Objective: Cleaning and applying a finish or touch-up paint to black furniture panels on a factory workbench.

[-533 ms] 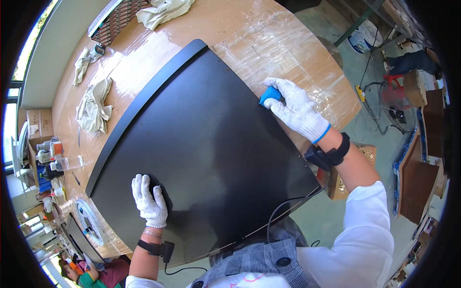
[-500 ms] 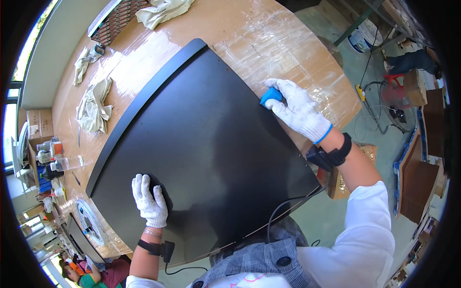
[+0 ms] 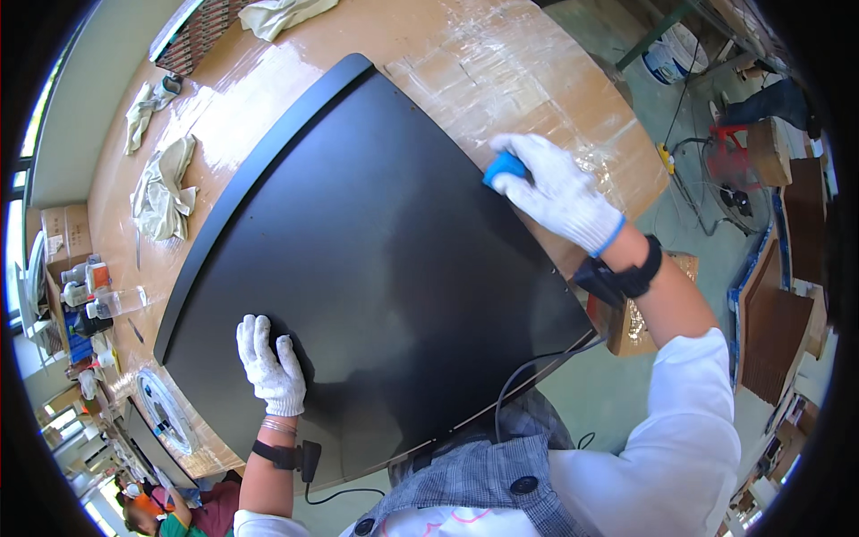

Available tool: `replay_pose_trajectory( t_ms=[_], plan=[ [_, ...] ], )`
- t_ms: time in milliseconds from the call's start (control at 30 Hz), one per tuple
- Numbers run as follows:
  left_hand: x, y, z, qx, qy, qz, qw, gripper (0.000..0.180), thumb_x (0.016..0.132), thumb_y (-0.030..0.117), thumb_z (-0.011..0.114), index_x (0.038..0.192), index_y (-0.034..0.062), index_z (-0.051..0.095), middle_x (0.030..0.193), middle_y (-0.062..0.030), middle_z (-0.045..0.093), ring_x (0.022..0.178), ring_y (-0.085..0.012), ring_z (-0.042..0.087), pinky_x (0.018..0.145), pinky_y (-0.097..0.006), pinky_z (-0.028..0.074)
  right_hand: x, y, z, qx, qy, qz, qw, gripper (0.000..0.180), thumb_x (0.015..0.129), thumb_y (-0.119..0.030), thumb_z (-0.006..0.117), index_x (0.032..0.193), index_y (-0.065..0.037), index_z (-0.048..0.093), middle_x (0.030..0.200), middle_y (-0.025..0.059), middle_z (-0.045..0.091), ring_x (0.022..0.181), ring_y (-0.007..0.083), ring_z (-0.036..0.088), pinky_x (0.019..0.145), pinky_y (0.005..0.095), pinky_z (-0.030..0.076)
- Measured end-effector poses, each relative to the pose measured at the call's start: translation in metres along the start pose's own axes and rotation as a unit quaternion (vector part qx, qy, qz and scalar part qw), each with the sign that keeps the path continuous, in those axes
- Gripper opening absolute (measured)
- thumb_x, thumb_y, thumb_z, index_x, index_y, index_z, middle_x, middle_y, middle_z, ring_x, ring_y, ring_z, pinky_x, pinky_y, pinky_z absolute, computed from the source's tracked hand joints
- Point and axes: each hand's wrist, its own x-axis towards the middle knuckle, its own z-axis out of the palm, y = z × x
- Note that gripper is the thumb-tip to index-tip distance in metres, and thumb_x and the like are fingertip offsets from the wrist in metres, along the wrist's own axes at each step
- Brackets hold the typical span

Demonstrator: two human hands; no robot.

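Note:
A large black panel (image 3: 376, 233) with one curved, raised edge lies on a brown, film-covered table (image 3: 528, 89). My left hand (image 3: 270, 365), in a white knit glove, rests flat on the panel's lower left part, fingers stretched out. In my right hand (image 3: 559, 191), gloved the same way, is a small blue block (image 3: 505, 168), gripped between thumb and fingers. That block sits against the panel's right edge. Its underside is hidden, so what it is made of cannot be told.
Crumpled pale cloths (image 3: 165, 190) lie on the table beyond the curved edge. Bottles (image 3: 116, 302) stand at the far left near a cardboard box (image 3: 67, 231). A dark cable (image 3: 512, 389) crosses the panel's near corner. To the right, a floor fan (image 3: 735, 179) and stacked brown boards (image 3: 777, 336) stand on the floor.
The whole view has shifted slightly, carrying the panel and table a little up and left. My right hand keeps the blue block at the panel's right edge; my left hand stays flat.

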Motion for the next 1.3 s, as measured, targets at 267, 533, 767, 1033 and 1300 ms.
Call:
replay_pose_trajectory(
  t_ms=[267,533,767,1033,1300],
  plan=[
    [0.001,0.001,-0.002,0.015,0.002,-0.003,1.0,0.041,0.092,0.012,0.058,0.132,0.0033,0.054,0.14,-0.0205,0.049,0.133,-0.0407,0.042,0.111,-0.049,0.032,-0.056,-0.004,-0.016,-0.041,-0.032,0.034,0.998,0.042,0.084,-0.016,0.068,0.123,-0.008,0.056,0.107,0.0171,0.062,0.097,0.0355,0.061,0.084,0.0413,0.051],
    [0.0,-0.002,-0.001,0.009,0.001,0.006,1.0,0.041,0.093,0.013,0.056,0.132,0.0028,0.053,0.139,-0.0209,0.05,0.133,-0.0406,0.041,0.111,-0.05,0.032,-0.06,-0.007,-0.027,-0.047,-0.057,0.038,0.997,0.036,0.086,-0.02,0.066,0.12,-0.009,0.057,0.107,0.0174,0.061,0.096,0.0369,0.062,0.082,0.0431,0.051],
    [0.003,0.001,-0.002,0.013,0.006,0.005,1.0,0.04,0.093,0.013,0.056,0.132,0.0034,0.054,0.139,-0.0213,0.05,0.133,-0.0408,0.042,0.111,-0.05,0.032,-0.098,-0.01,-0.043,-0.039,-0.131,0.122,0.983,0.041,0.086,-0.021,0.065,0.124,-0.01,0.056,0.114,0.0174,0.06,0.104,0.0363,0.061,0.088,0.0441,0.05],
    [0.0,0.002,-0.001,0.01,0.014,-0.001,1.0,0.041,0.09,0.012,0.06,0.13,0.0044,0.055,0.138,-0.0203,0.05,0.131,-0.0405,0.043,0.111,-0.05,0.033,-0.015,0.0,0.016,-0.025,0.069,-0.007,0.997,0.038,0.086,-0.021,0.063,0.12,-0.004,0.056,0.113,0.0205,0.06,0.103,0.0376,0.059,0.09,0.0449,0.048],
    [0.003,0.002,0.001,-0.003,0.008,0.008,1.0,0.04,0.091,0.011,0.059,0.13,0.004,0.055,0.137,-0.0205,0.051,0.131,-0.0404,0.043,0.111,-0.049,0.033,0.0,-0.002,0.004,0.006,0.011,0.032,0.999,0.041,0.086,-0.023,0.063,0.122,-0.004,0.056,0.112,0.0216,0.061,0.106,0.0387,0.059,0.092,0.0446,0.048]
  ],
)
